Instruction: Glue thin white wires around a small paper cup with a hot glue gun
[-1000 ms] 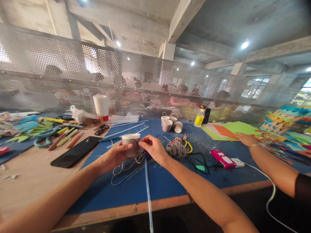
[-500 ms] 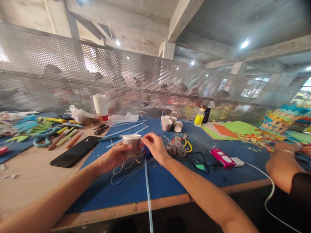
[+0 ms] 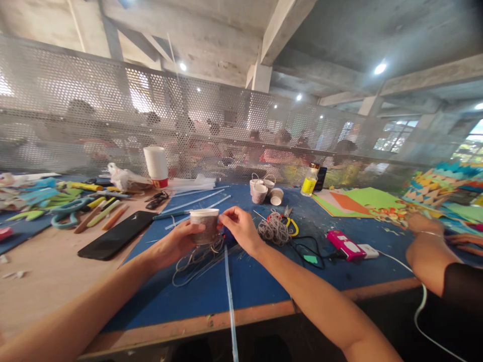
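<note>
A small paper cup (image 3: 205, 229), wrapped in grey cord below its white rim, is gripped by my left hand (image 3: 180, 242) around its left side. My right hand (image 3: 238, 229) is at the cup's right side with thumb and fingers pinched; what lies between them is too small to make out. Loops of grey cord (image 3: 184, 269) trail on the blue mat below the cup. Under my right hand sits a dark blue object, partly hidden, with a pale strip (image 3: 228, 296) running down over the table edge.
A cord tangle (image 3: 274, 229) and yellow-handled scissors (image 3: 292, 227) lie to the right, near a pink device (image 3: 346, 246). Small cups (image 3: 259, 193) stand behind. A black phone (image 3: 117, 235) lies left. Another person's arm (image 3: 430, 254) reaches in at far right.
The other person's arm at the far right has shifted forward and slightly left, and a further hand shows more there. My hands and the cup have barely moved.
</note>
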Demonstrator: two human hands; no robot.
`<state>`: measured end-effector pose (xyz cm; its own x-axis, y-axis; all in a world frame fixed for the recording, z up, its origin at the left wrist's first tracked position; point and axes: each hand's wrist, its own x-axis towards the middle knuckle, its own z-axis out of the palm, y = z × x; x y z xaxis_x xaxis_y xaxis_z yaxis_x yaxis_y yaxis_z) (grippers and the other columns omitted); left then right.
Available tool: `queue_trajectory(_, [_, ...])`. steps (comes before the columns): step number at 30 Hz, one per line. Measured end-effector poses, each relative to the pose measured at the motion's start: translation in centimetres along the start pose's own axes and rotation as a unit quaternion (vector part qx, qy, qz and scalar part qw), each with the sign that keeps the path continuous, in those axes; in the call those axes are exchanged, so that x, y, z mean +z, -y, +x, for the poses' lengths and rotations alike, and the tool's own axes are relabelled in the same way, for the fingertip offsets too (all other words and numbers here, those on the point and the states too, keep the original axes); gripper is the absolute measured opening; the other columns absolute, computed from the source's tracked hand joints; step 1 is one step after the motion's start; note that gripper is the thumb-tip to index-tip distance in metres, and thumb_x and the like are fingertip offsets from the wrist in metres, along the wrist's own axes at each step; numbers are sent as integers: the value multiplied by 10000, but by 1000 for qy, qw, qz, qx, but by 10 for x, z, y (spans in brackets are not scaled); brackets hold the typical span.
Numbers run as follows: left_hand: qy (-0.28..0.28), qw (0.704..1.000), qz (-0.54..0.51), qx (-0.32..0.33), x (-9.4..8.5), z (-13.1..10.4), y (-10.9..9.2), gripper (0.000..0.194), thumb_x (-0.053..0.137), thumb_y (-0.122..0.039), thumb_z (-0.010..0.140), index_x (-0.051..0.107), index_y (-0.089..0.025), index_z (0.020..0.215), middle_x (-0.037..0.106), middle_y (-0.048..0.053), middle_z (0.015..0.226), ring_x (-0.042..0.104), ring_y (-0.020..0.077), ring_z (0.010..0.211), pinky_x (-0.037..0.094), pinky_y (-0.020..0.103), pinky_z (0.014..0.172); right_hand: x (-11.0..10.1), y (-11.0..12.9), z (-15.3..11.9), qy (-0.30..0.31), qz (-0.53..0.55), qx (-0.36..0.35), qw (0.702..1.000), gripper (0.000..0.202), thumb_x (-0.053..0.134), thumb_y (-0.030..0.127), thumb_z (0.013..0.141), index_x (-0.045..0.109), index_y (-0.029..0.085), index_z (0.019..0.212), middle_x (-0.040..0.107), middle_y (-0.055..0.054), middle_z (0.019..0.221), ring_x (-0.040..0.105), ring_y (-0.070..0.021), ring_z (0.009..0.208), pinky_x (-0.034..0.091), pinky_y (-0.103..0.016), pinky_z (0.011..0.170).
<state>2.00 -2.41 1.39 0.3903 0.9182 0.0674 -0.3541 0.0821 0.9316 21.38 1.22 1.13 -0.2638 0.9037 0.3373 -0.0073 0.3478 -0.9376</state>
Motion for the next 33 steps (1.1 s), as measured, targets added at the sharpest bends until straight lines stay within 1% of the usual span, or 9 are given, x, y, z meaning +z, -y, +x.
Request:
queue_trajectory(6, [5, 1000, -3, -7, 1, -2, -2, 355, 656, -233, 860, 749, -161, 1196, 774, 126, 1178, 717, 283, 1079, 554, 336, 963, 0, -1, 0, 6, 13, 10, 1000, 255, 702, 442, 832, 609, 205, 846, 724, -9, 735, 713, -186, 707, 529, -275, 627])
queue_trajectory(11, [28, 999, -8, -13, -1, -2, -2, 384, 646, -239, 873, 731, -170, 1241, 770, 120, 1198, 704, 287, 1111, 539, 347, 987, -1, -2, 0, 4, 7, 5, 1000, 245, 694, 434, 840, 617, 202, 845, 727, -8, 730, 718, -183, 709, 537, -280, 662])
queue_trajectory(17, [27, 999, -10, -14, -5, 0, 0, 380, 639, -235, 870, 738, -175, 1232, 775, 117, 1189, 707, 286, 1099, 538, 349, 980, -1, -2, 1, 9, 17, 11, 1000, 262, 705, 450, 833, 612, 205, 844, 726, -6, 719, 719, -189, 694, 549, -289, 654])
queue_trajectory(23, [47, 999, -11, -17, -4, -2, -2, 390, 632, -247, 876, 733, -170, 1245, 767, 122, 1201, 699, 283, 1104, 538, 340, 969, -1, -4, 1, 17, 32, 20, 999, 282, 710, 470, 835, 605, 208, 846, 724, -9, 711, 719, -192, 679, 552, -293, 637])
queue_trajectory(33, [33, 999, -6, -26, -7, -1, 0, 374, 657, -263, 877, 743, -174, 1230, 760, 122, 1227, 700, 300, 1121, 543, 338, 976, -1, 0, 1, 14, 52, 37, 998, 266, 726, 440, 813, 609, 202, 828, 715, -4, 699, 723, -193, 680, 550, -290, 650])
